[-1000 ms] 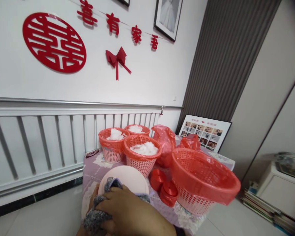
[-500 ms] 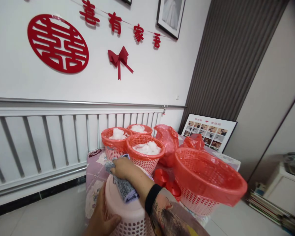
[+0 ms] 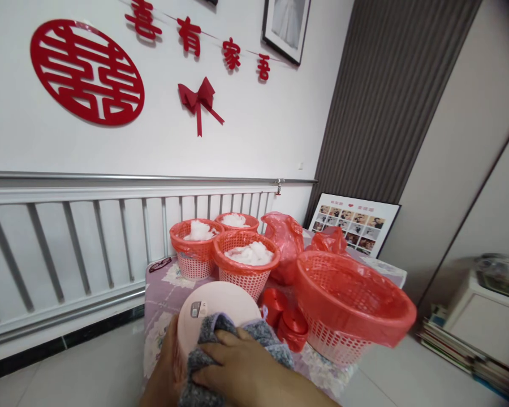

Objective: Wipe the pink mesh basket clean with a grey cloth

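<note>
An upturned pale pink basket (image 3: 214,302) shows its flat bottom, which bears a small label, low in the middle of the view. My left hand (image 3: 165,367) wraps round its left side. My right hand (image 3: 241,370) lies flat on a grey cloth (image 3: 229,342), pressing it against the near part of the basket's bottom. The fingers of both hands show only in part.
A small table with a lilac flowered cover (image 3: 169,291) carries three small red-lined baskets of white stuff (image 3: 246,263), a large red-lined basket (image 3: 352,308), red ribbon rolls (image 3: 286,319) and red bags (image 3: 284,243). A white radiator (image 3: 89,243), a photo frame (image 3: 352,223) and stacked books (image 3: 462,350) stand around.
My right hand has drawn the grey cloth back from the far rim of the pink basket toward me. My left hand stays on the basket's left side.
</note>
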`<state>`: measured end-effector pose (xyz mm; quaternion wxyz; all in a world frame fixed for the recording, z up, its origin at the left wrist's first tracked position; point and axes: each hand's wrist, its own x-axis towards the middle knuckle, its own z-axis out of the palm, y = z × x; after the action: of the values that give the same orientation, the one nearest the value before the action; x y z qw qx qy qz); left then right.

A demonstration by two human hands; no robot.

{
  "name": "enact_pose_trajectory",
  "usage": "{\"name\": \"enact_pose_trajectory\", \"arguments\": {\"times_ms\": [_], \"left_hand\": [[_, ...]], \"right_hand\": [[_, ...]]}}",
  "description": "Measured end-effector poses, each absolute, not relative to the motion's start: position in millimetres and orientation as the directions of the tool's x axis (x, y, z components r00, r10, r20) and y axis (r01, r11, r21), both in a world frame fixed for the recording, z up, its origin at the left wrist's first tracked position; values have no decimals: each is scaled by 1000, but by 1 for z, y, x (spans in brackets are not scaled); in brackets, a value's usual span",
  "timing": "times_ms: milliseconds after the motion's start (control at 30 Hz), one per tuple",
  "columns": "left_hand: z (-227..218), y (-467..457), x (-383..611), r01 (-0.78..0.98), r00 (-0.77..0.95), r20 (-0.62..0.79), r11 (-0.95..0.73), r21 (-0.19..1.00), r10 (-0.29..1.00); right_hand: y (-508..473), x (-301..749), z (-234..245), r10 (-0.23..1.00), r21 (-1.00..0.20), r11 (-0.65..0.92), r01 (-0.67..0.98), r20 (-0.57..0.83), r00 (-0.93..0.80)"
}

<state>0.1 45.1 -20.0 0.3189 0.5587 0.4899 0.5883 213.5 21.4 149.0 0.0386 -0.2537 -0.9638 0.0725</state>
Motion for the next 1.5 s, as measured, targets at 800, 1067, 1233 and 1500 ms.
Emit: {"name": "enact_pose_trajectory", "arguments": {"times_ms": [800,1067,1233,1500], "left_hand": [[61,63,40,91,-42,126,-122,988,991],[64,61,46,76,-96,161,-154,985,982],[61,64,44,88,-84,171,-163,983,982],[53,68,42,101,-110,160,-149,984,981]], "right_hand": [[56,305,159,777,-594,592,546,240,-582],[131,298,155,840,-579,515,632,193,-507],[164,268,165,848,-429,508,747,93,-523],[177,179,182,688,-243,670,701,-151,-710]]}}
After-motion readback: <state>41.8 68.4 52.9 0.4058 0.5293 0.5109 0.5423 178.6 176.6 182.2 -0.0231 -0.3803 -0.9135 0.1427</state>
